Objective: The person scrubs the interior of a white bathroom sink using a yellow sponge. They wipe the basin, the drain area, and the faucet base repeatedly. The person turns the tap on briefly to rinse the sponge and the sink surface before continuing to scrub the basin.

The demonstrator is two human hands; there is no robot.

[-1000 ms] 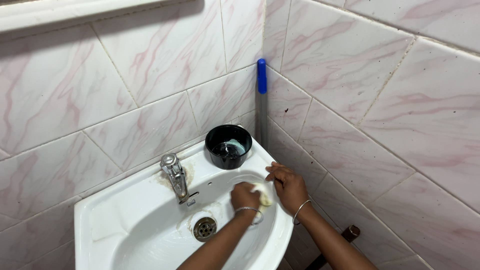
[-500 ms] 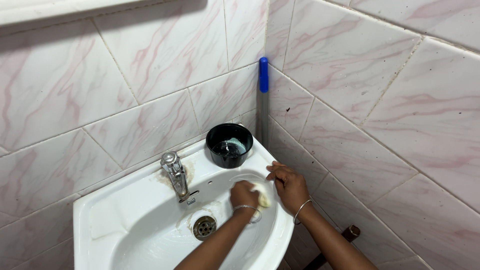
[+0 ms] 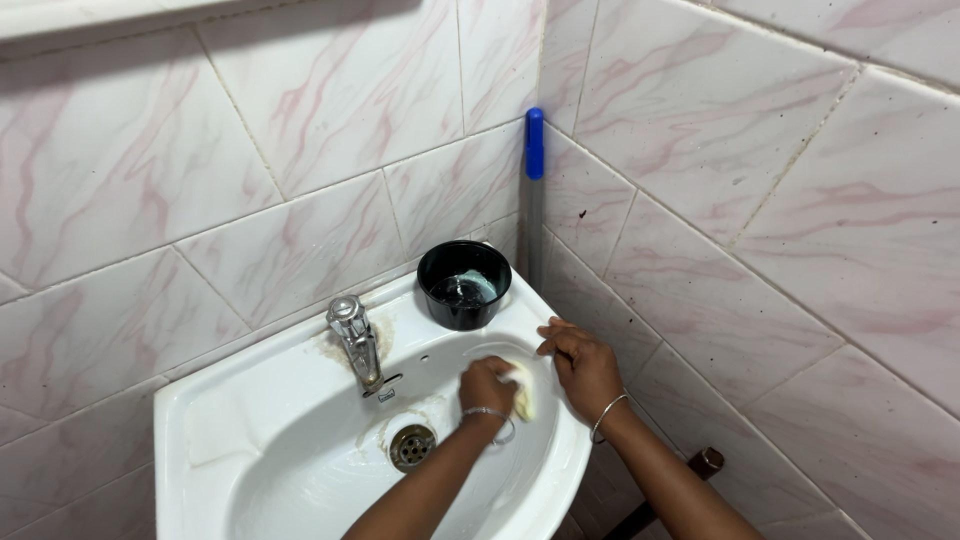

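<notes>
Your left hand (image 3: pixel 487 385) grips a pale sponge (image 3: pixel 523 392) inside the white sink (image 3: pixel 250 395), at three o'clock from the drain (image 3: pixel 411 445); your right hand (image 3: pixel 585 365) lies flat on the rim, black bowl (image 3: pixel 464 283) at twelve

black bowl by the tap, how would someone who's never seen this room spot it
Start at the white sink fixed in the tiled corner. On its back right ledge, right of the metal tap, sits the black bowl. It is the only dark, round thing on the sink, below the blue-tipped pole.

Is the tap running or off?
Off, as far as shows: no stream falls from the tap into the sink, while the left hand rubs a pale sponge inside.
</notes>
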